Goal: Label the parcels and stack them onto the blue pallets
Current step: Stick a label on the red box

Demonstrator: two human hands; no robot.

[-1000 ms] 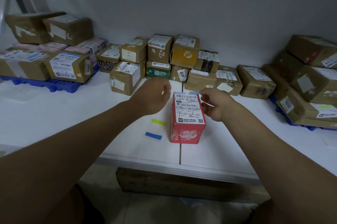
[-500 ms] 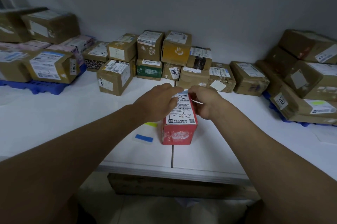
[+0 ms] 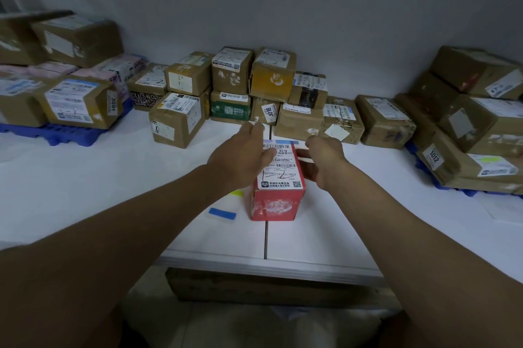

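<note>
A red parcel (image 3: 276, 203) with a white shipping label on top stands upright near the front of the white table (image 3: 85, 192). My left hand (image 3: 240, 155) lies flat over the parcel's top left edge, fingers stretched toward the wall. My right hand (image 3: 322, 160) is at the parcel's upper right edge, fingers pinched on a small white sticker (image 3: 305, 160). A blue pallet (image 3: 70, 135) at the far left carries several taped parcels. Another blue pallet (image 3: 452, 189) at the right is mostly hidden under brown parcels.
Several brown parcels (image 3: 178, 121) are piled along the wall behind the red one. A blue strip (image 3: 222, 213) and a yellow strip (image 3: 237, 192) lie on the table left of it. A long carton (image 3: 254, 288) sits on the floor under the table edge.
My left hand moved from beside the parcel onto its top and spread flat. My right hand stayed at the right edge. The view shifted slightly right.
</note>
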